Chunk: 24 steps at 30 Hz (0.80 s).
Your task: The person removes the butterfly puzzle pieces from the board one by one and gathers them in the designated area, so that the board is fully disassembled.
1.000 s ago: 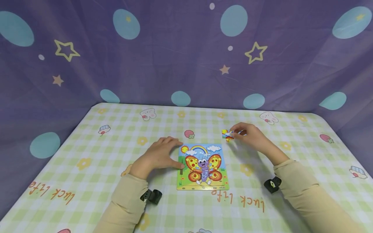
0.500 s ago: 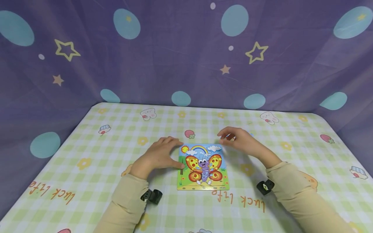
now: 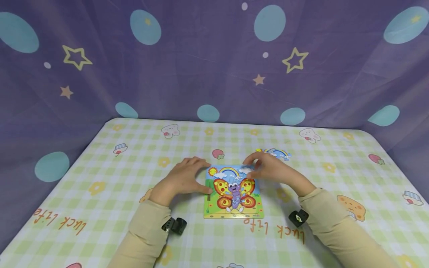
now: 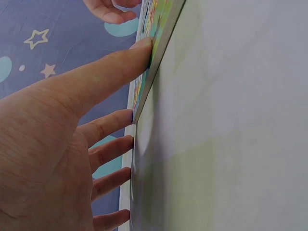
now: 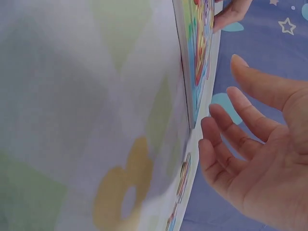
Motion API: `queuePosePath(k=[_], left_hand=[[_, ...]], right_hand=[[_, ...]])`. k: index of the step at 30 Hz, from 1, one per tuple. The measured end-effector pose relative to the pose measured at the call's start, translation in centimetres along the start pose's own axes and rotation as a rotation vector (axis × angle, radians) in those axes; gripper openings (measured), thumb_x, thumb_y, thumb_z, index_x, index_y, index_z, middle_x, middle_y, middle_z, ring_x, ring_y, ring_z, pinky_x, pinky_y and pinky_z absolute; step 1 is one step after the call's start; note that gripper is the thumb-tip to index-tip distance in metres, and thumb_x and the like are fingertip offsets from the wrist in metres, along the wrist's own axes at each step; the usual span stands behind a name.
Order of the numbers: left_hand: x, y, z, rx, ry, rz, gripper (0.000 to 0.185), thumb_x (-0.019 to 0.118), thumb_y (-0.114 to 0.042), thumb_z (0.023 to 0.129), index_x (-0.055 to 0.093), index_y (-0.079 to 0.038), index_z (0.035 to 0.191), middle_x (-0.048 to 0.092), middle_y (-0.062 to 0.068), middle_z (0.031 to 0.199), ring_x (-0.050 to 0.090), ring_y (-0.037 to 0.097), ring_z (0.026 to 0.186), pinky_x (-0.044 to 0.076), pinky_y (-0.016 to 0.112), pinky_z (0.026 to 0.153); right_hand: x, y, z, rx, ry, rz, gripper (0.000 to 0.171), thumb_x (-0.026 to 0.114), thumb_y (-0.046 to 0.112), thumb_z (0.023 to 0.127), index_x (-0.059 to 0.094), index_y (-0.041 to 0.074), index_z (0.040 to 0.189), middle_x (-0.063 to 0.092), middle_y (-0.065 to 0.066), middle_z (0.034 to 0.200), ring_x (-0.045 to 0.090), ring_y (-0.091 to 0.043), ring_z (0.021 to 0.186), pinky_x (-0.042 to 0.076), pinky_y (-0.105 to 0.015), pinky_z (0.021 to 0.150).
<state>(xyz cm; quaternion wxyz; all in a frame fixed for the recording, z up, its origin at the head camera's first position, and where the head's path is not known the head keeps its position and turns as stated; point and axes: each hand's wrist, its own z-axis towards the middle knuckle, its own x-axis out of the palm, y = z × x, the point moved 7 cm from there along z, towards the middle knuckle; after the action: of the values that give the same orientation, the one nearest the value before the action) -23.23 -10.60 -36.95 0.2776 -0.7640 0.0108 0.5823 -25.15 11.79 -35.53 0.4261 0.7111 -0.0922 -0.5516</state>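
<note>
A jigsaw puzzle board [image 3: 231,209] with a smiling butterfly, a rainbow and a sun lies flat on the table, its picture facing the wearer. At its left edge rests my left hand [image 3: 181,180], fingers spread; in the left wrist view the thumb [image 4: 142,48] presses on the board's face near the edge. My right hand [image 3: 273,169] hovers over the upper right corner, its fingertips overlapping the cloud there. Seen from the right wrist, the fingers are loosely bent with nothing between them. Behind that hand lie puzzle pieces [image 3: 279,154] with a rainbow, partly hidden.
A green-and-white checked tablecloth [image 3: 134,208] printed with flowers, fruit and lettering covers the table. Beyond the far edge hangs a purple curtain [image 3: 187,67] with stars and blue ovals. Black camera mounts sit on both wrists, the right one [image 3: 298,217] near the cloth.
My right hand has put down the pieces it held beyond the board and moved left and nearer, over the board's upper right corner. My left hand has stayed put.
</note>
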Motion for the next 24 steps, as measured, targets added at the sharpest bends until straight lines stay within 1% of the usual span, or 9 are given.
queuePosePath(k=[2,7,16,24], left_hand=[[0.0,0.0,0.0,0.001,-0.002,0.0,0.085,0.082,-0.05,0.074,0.05,-0.016,0.145,0.04,0.009,0.153,0.03,0.036,0.141,0.024,0.055,0.116],[-0.1,-0.1,0.0,-0.005,0.001,0.0,0.085,0.083,-0.049,0.074,0.05,-0.017,0.145,0.039,0.008,0.153,0.029,0.035,0.142,0.024,0.055,0.116],[-0.2,-0.1,-0.1,-0.005,0.001,0.001,0.084,0.082,-0.05,0.074,0.05,-0.018,0.145,0.04,0.007,0.153,0.029,0.035,0.142,0.024,0.055,0.116],[-0.2,-0.2,0.0,-0.006,0.004,-0.002,0.083,0.082,-0.05,0.075,0.051,-0.017,0.144,0.041,0.008,0.151,0.031,0.035,0.141,0.025,0.055,0.116]], right_hand=[[0.2,0.1,0.0,0.015,0.006,-0.005,0.034,0.082,0.009,0.081,0.068,0.0,0.11,0.065,-0.013,0.107,0.058,-0.029,0.092,0.05,-0.041,0.084],[0.7,0.4,0.1,0.034,0.054,-0.027,0.038,0.083,0.01,0.08,0.067,0.0,0.113,0.063,-0.014,0.111,0.057,-0.028,0.096,0.049,-0.042,0.087],[1.3,0.8,0.4,-0.014,0.117,-0.129,0.042,0.084,0.004,0.076,0.066,0.0,0.114,0.057,-0.01,0.104,0.053,-0.026,0.095,0.047,-0.038,0.086],[1.6,0.8,0.6,-0.01,0.145,-0.176,0.043,0.085,0.004,0.076,0.064,0.004,0.114,0.054,-0.009,0.105,0.052,-0.025,0.097,0.046,-0.038,0.087]])
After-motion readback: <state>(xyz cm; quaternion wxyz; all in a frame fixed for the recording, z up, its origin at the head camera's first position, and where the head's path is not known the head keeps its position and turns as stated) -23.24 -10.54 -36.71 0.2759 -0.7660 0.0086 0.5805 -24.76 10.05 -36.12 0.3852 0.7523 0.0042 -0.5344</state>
